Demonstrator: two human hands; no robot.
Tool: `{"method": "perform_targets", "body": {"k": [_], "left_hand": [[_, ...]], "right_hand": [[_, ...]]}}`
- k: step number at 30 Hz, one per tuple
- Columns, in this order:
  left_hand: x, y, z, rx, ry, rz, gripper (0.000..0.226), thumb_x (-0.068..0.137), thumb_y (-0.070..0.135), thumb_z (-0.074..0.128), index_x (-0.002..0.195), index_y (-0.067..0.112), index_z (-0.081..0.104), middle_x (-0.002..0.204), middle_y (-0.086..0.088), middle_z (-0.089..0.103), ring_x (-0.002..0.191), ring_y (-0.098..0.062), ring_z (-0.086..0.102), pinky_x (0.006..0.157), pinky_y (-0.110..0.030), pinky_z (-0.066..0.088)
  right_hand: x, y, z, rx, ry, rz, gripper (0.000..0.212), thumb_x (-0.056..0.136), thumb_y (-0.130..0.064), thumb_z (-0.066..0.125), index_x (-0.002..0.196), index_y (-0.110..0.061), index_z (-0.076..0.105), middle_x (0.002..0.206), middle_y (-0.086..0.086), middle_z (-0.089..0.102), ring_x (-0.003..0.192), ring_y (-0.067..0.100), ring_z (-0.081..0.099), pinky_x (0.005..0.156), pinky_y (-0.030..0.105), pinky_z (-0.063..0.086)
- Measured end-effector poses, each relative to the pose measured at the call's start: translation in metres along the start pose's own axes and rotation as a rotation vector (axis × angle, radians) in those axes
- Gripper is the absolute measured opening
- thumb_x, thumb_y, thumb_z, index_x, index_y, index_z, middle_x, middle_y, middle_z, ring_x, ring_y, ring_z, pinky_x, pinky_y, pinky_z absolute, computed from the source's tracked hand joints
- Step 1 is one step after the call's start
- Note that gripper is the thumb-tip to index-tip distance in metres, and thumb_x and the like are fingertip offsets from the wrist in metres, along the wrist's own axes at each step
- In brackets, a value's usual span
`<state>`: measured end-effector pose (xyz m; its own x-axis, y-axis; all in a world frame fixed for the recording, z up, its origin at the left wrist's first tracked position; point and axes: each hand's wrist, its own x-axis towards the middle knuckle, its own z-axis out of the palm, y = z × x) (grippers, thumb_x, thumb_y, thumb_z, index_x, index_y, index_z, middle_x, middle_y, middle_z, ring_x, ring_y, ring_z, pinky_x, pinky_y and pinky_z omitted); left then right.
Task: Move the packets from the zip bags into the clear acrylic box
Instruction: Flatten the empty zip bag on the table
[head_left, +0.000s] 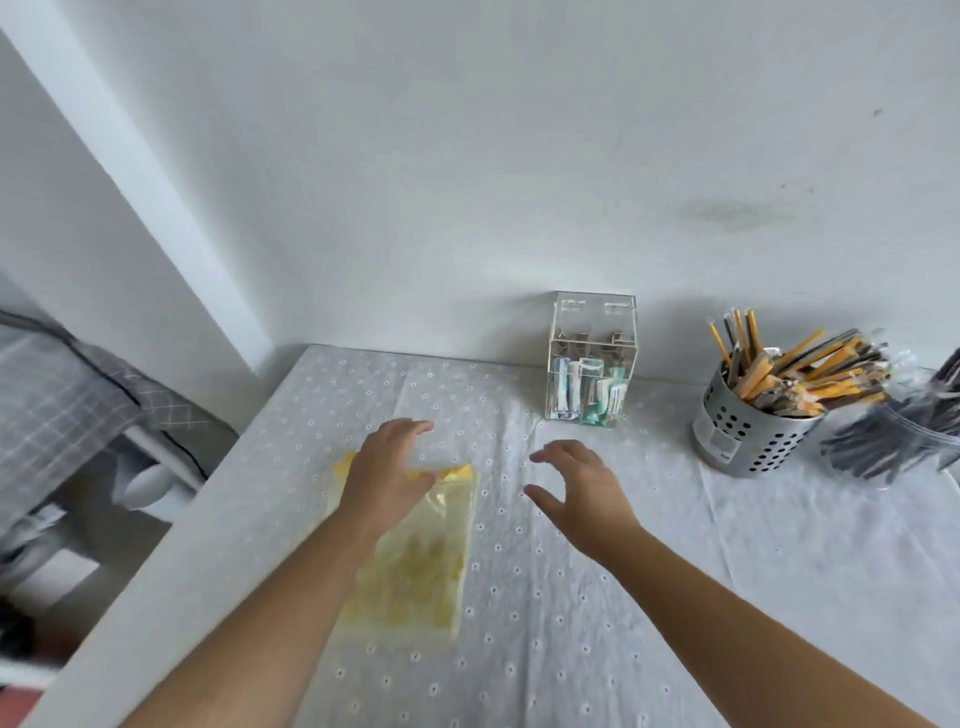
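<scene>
A yellow-tinted zip bag (421, 561) lies flat on the table in front of me, its yellow zip strip at the far end and yellow packets inside near its lower half. My left hand (387, 467) hovers over the bag's top end, fingers apart, holding nothing. To the right of the bag, my right hand (576, 486) is above the cloth with its fingers spread and curled, empty. The clear acrylic box (592, 358) stands against the wall beyond my right hand, with several blue, green and white packets upright inside it.
A perforated metal cup (748, 431) full of yellow and dark sticks stands right of the box. A clear bag of dark items (904, 436) lies at the far right edge. The table (675, 597) has a white dotted cloth; its left edge drops off to a bed.
</scene>
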<state>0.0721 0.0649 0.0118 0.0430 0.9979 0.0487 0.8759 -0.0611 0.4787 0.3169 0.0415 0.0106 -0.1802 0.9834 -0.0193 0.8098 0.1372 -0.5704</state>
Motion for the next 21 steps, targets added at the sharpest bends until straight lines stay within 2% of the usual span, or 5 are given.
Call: {"method": "perform_targets", "body": {"k": [5,8,14,17,21], "left_hand": [[-0.047,-0.072,0.000,0.191,-0.107,-0.284,0.072,0.078,0.041,0.066,0.141,0.036,0.033,0.153,-0.004,0.025,0.140,-0.023,0.024,0.110,-0.038,0.027],[-0.063,-0.104,0.007,0.173,-0.189,-0.390,0.076,0.078,0.052,0.062,0.143,0.038,0.026,0.152,-0.006,0.027,0.139,-0.026,0.027,0.111,-0.041,0.030],[-0.083,-0.121,0.021,0.048,-0.099,-0.234,0.058,0.078,0.040,0.068,0.130,0.030,0.046,0.129,0.000,0.047,0.122,-0.023,0.044,0.099,-0.036,0.040],[-0.083,-0.122,0.023,-0.104,-0.090,-0.210,0.061,0.074,0.027,0.074,0.130,0.025,0.049,0.125,0.000,0.048,0.118,-0.020,0.047,0.099,-0.031,0.039],[-0.077,-0.124,0.012,-0.294,-0.140,-0.214,0.065,0.073,0.013,0.074,0.132,0.022,0.047,0.126,-0.002,0.043,0.102,-0.008,0.046,0.087,-0.016,0.034]], "right_hand": [[-0.016,-0.027,0.055,-0.083,-0.181,0.101,0.048,0.091,-0.048,0.049,0.134,-0.028,0.047,0.146,-0.007,0.037,0.134,0.016,0.035,0.110,0.034,0.029],[-0.021,-0.040,0.080,-0.104,-0.229,0.206,0.052,0.091,-0.051,0.046,0.137,-0.025,0.044,0.151,-0.005,0.030,0.139,0.018,0.028,0.113,0.037,0.026],[-0.025,-0.069,0.119,-0.084,-0.156,0.357,0.052,0.088,-0.048,0.054,0.133,-0.022,0.048,0.149,-0.005,0.032,0.138,0.019,0.026,0.112,0.037,0.027],[-0.026,-0.088,0.135,0.052,-0.043,0.483,0.043,0.083,-0.036,0.064,0.121,-0.019,0.053,0.135,-0.001,0.046,0.125,0.020,0.040,0.103,0.033,0.035],[-0.029,-0.105,0.134,0.465,0.097,0.625,0.018,0.086,-0.019,0.059,0.100,-0.021,0.048,0.100,0.003,0.060,0.077,0.017,0.056,0.065,0.030,0.046]]}}
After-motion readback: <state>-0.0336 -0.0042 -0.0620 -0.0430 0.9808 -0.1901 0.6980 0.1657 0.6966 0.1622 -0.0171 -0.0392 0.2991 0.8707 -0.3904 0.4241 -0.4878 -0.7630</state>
